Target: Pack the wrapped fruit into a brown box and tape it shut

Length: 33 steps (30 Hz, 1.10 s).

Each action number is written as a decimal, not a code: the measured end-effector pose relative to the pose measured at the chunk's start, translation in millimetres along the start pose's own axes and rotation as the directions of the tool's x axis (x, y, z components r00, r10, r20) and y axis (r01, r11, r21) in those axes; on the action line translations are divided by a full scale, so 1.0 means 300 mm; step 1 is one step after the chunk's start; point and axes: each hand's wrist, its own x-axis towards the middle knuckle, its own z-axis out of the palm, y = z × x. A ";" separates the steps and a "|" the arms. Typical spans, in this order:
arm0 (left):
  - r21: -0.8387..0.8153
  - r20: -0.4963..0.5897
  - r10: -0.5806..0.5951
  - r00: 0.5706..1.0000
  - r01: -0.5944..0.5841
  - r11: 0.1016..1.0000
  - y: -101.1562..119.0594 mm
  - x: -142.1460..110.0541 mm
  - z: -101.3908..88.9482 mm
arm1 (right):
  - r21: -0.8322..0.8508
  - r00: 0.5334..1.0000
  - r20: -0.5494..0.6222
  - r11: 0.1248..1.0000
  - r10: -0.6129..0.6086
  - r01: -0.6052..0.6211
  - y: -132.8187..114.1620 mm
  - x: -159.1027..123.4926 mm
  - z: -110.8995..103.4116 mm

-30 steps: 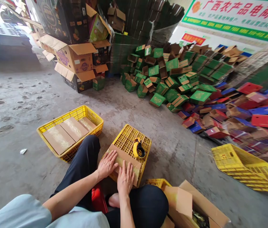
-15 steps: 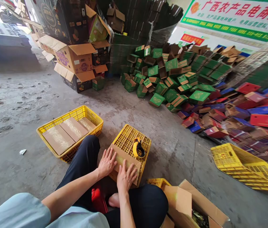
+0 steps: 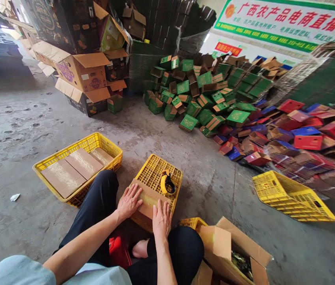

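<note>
A closed cardboard box [image 3: 147,196], with a strip of clear tape along its top, rests on an upturned yellow plastic crate [image 3: 148,169] in front of my crossed legs. My left hand [image 3: 129,201] lies flat on the box's left part, fingers stretched out. Near the right end, my right hand [image 3: 161,218] presses on the top with its fingers spread. Just beyond the box, a yellow and black tape dispenser [image 3: 167,183] sits on the crate.
To the left, a yellow crate [image 3: 38,169] holds several taped boxes [image 3: 63,178]. An open carton [image 3: 217,243] with dark contents stands by my right knee. Another yellow crate [image 3: 292,198] lies farther right. Piles of green boxes [image 3: 188,122] and red boxes [image 3: 308,141] cover the floor behind.
My right hand has slid along the box toward its right end, so my hands are farther apart. The whole view has shifted slightly; the box and dispenser stay on the crate.
</note>
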 end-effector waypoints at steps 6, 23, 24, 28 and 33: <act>0.044 -0.007 -0.014 1.000 0.014 0.999 -0.028 0.009 0.013 | 0.127 0.997 -0.024 0.989 0.079 -0.075 0.092 -0.033 0.044; -0.014 0.101 0.141 0.985 -0.141 0.990 0.155 -0.099 0.064 | 0.338 0.995 -0.100 0.941 0.026 0.009 0.123 -0.201 0.020; -0.018 0.104 0.148 0.984 -0.147 0.989 0.152 -0.100 0.065 | 0.335 0.992 -0.124 0.942 0.019 0.024 0.120 -0.221 0.009; -0.014 0.121 0.153 0.981 -0.153 0.988 0.155 -0.104 0.059 | 0.305 0.986 -0.165 0.949 -0.034 0.084 0.107 -0.276 -0.036; -0.029 0.204 0.162 0.965 -0.160 0.987 0.192 -0.088 0.033 | 0.280 0.986 -0.157 0.954 -0.060 0.102 0.104 -0.293 -0.041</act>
